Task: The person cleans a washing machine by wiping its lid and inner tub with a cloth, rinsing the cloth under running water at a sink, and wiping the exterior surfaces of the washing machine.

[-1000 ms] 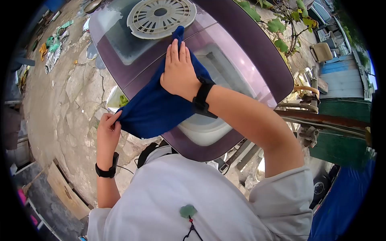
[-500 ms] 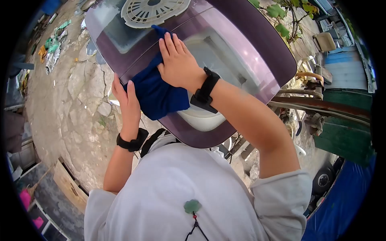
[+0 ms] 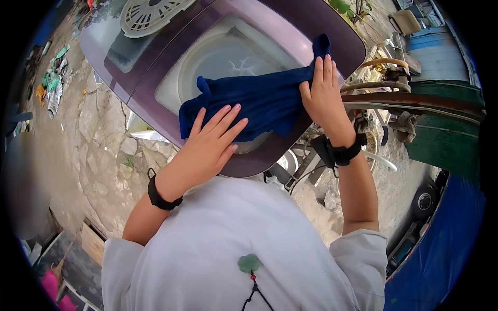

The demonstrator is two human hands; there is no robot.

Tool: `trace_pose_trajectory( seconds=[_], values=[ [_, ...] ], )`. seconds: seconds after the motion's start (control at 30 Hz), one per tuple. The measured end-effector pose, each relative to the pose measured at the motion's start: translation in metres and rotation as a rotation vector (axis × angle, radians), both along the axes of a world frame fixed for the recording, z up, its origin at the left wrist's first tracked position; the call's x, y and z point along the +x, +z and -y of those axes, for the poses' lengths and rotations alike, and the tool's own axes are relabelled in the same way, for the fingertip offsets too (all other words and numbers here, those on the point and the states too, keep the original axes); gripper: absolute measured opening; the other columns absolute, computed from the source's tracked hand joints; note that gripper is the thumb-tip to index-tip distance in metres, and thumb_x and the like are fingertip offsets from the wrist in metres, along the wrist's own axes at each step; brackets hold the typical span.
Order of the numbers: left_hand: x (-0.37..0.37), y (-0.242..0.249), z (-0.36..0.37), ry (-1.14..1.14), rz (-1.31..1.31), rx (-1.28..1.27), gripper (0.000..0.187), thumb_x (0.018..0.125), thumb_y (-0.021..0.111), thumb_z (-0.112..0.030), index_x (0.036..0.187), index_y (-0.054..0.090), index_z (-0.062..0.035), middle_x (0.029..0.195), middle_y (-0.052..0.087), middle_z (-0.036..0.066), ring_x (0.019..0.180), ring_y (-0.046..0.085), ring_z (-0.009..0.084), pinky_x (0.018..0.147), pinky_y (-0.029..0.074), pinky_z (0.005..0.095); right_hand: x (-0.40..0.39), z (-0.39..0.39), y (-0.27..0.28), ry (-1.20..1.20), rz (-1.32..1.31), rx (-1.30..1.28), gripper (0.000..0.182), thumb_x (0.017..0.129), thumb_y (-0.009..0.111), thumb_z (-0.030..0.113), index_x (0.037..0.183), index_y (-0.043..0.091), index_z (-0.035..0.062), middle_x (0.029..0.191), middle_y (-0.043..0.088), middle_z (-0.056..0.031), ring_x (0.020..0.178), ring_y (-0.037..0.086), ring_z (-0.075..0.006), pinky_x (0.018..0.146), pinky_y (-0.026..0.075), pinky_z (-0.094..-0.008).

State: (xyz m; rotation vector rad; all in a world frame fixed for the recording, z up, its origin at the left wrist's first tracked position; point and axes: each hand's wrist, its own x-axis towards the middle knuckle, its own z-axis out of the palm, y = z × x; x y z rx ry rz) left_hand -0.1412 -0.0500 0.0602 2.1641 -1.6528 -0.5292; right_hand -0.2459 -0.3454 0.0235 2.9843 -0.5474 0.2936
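A dark blue cloth [image 3: 254,101] is spread across the near part of a purple washing machine top [image 3: 280,23], over a see-through lid window [image 3: 236,49]. My left hand [image 3: 210,142] rests on the cloth's left part with its fingers spread. Near the right edge of the machine, my right hand [image 3: 326,98] lies on the cloth's other end, fingers stretched out and thumb apart. A corner of the cloth sticks up past the right fingertips. Both wrists carry black bands.
A round, slotted plastic cover [image 3: 150,15] lies on the machine's far left. Cracked concrete ground [image 3: 98,155] runs along the left. To the right are a rusty metal bar [image 3: 410,101], a wheel [image 3: 425,201] and a blue tarp [image 3: 441,249].
The cloth has gone from bunched at the left to stretched out rightward. My right hand has moved right and toward me; my left hand has shifted right onto the cloth.
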Motion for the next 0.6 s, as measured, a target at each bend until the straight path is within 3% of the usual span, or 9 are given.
trace_pose_trajectory(
  seconds=[0.03,0.17,0.3,0.43,0.5,0.6],
  values=[
    [-0.001,0.003,-0.007,-0.05,-0.065,0.016,0.053,0.096,0.052,-0.017,0.147,0.039,-0.012,0.158,0.027,0.011,0.146,0.023,0.0283,0.117,0.012,0.0547,-0.019,-0.024,0.017,-0.083,0.075,0.199,0.063,0.09,0.045,0.022,0.138,0.033,-0.0177,0.145,0.029,-0.0392,0.139,0.025,-0.0508,0.116,0.025,-0.0477],
    [0.003,0.01,-0.033,-0.124,-0.226,0.07,0.053,0.094,0.057,-0.016,0.145,0.043,-0.0105,0.157,0.03,0.011,0.145,0.025,0.0295,0.119,0.012,0.0506,-0.058,-0.089,0.019,-0.139,0.045,0.321,0.065,0.087,0.046,0.016,0.14,0.03,-0.0178,0.15,0.021,-0.0374,0.141,0.021,-0.0506,0.116,0.023,-0.0502],
    [0.023,0.015,-0.064,-0.015,-0.319,0.085,0.046,0.097,0.053,-0.018,0.142,0.046,-0.0083,0.153,0.035,0.014,0.144,0.028,0.0312,0.119,0.014,0.0471,-0.04,-0.139,0.031,0.086,-0.069,0.336,0.068,0.083,0.05,0.017,0.14,0.033,-0.0165,0.151,0.023,-0.0343,0.143,0.022,-0.0464,0.118,0.02,-0.0485],
    [0.051,-0.002,-0.097,0.277,-0.177,0.007,0.041,0.101,0.049,-0.022,0.138,0.046,-0.0057,0.153,0.035,0.016,0.143,0.031,0.031,0.118,0.02,0.0399,0.023,-0.156,0.01,0.476,0.052,0.444,0.065,0.086,0.053,0.025,0.138,0.04,-0.0127,0.149,0.03,-0.0315,0.141,0.028,-0.0428,0.117,0.022,-0.0458],
    [0.074,-0.015,-0.099,0.46,-0.185,-0.111,0.041,0.101,0.049,-0.03,0.132,0.049,-0.003,0.149,0.04,0.019,0.139,0.036,0.0348,0.114,0.028,0.0414,0.069,-0.165,-0.005,0.502,0.113,0.32,0.065,0.087,0.054,0.029,0.138,0.043,-0.0108,0.148,0.035,-0.0303,0.139,0.032,-0.0414,0.117,0.024,-0.0437],
    [0.114,-0.054,-0.101,0.542,0.075,-0.248,0.041,0.101,0.049,-0.028,0.133,0.048,-0.0023,0.144,0.043,0.021,0.135,0.04,0.0372,0.112,0.031,0.0416,0.116,-0.19,-0.02,0.387,0.195,0.155,0.063,0.088,0.053,0.03,0.136,0.046,-0.0093,0.146,0.039,-0.0285,0.137,0.036,-0.04,0.115,0.027,-0.0425]
  ],
)
